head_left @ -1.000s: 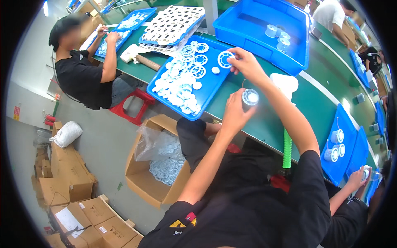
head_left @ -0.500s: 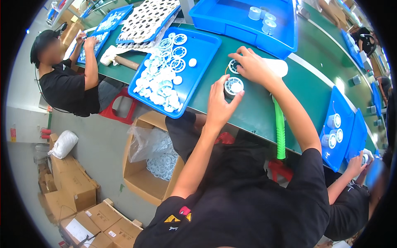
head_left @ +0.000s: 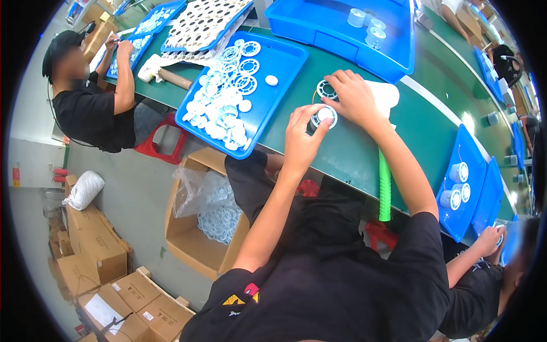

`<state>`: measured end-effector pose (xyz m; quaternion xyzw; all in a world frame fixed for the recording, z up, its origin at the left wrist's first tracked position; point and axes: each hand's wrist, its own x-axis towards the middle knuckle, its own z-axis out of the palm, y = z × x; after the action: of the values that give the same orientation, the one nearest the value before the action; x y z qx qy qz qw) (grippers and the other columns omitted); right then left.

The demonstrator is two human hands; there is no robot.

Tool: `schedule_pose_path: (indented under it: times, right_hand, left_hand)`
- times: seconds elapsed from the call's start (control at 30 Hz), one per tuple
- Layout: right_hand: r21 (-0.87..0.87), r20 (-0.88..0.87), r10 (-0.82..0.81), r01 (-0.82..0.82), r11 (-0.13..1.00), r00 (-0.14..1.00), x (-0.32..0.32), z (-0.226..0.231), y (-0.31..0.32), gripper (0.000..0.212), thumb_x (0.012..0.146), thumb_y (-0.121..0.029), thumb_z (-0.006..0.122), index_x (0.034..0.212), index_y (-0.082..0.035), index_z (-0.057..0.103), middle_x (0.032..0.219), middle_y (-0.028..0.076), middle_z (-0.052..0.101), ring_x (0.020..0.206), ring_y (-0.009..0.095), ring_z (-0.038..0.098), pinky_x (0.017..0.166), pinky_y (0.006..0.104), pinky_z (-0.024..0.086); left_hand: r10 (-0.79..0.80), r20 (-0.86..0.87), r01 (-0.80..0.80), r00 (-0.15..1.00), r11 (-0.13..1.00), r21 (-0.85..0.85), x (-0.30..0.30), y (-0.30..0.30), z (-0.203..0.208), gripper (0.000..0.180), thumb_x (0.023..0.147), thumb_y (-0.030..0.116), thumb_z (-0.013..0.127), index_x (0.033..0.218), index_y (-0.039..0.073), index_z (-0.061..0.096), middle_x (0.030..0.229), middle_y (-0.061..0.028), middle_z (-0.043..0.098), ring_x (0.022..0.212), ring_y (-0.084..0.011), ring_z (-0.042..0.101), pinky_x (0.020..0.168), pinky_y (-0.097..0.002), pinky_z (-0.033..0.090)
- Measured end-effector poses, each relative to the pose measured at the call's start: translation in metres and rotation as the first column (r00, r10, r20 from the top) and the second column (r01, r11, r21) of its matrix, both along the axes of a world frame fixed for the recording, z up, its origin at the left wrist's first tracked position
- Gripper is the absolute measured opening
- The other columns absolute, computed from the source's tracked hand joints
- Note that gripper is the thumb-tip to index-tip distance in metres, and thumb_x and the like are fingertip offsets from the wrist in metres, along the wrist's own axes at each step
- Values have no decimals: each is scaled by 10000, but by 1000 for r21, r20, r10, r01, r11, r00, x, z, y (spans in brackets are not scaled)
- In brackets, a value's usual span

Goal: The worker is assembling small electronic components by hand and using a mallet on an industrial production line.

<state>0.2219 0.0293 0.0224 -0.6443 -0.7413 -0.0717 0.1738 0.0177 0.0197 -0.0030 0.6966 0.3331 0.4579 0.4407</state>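
My left hand (head_left: pixel 302 139) is closed around a white spool (head_left: pixel 332 120) standing on the green bench, its slotted rim facing up. The thumb lies on a round white cap at the spool's centre. Just behind it, my right hand (head_left: pixel 354 100) curls its fingers over a second slotted spool (head_left: pixel 326 89). A thin orange wire (head_left: pixel 314 97) shows at that spool's left side. Beside my right wrist lies a white cylindrical head (head_left: pixel 384 97), with a green ribbed handle (head_left: pixel 385 188) reaching past the bench's near edge; my forearm partly hides where they meet.
Left is a blue tray (head_left: pixel 268 117) of white caps and slotted rings, beside a wooden-handled mallet (head_left: pixel 175 78). A deep blue bin (head_left: pixel 336 43) with several spools stands behind. Right, a blue tray (head_left: pixel 456 214) holds three spools near a co-worker (head_left: pixel 478 285). Another person (head_left: pixel 94 108) sits left.
My left thumb has moved from the spool's rim onto the cap. My right hand has shifted slightly, staying over the rear spool. The whole view has moved a little.
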Motion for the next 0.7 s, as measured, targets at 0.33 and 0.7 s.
schedule_pose_path:
  times: [0.33, 0.7]
  right_hand:
    - [159, -451, 20, 58, 985, 892, -5, 20, -25, 479, 900, -217, 766, 1305, 6, 641, 1225, 178, 588, 1087, 323, 662, 926, 371, 550]
    - [133, -473, -17, 91, 987, 881, -66, 34, -70, 517, 875, -283, 833, 1239, 44, 665, 1195, 187, 634, 1089, 373, 664, 898, 445, 559]
  left_hand:
    - [-6, 17, 6, 1000, 1000, 4, -5, 0, -2, 346, 935, 229, 805, 1236, 76, 727, 1206, -156, 695, 1147, -339, 643, 990, -423, 511]
    - [-49, -38, 52, 998, 996, 77, -7, 1, -10, 782, 816, 105, 846, 1500, 35, 473, 1345, -215, 624, 1272, -393, 600, 1084, -476, 487]
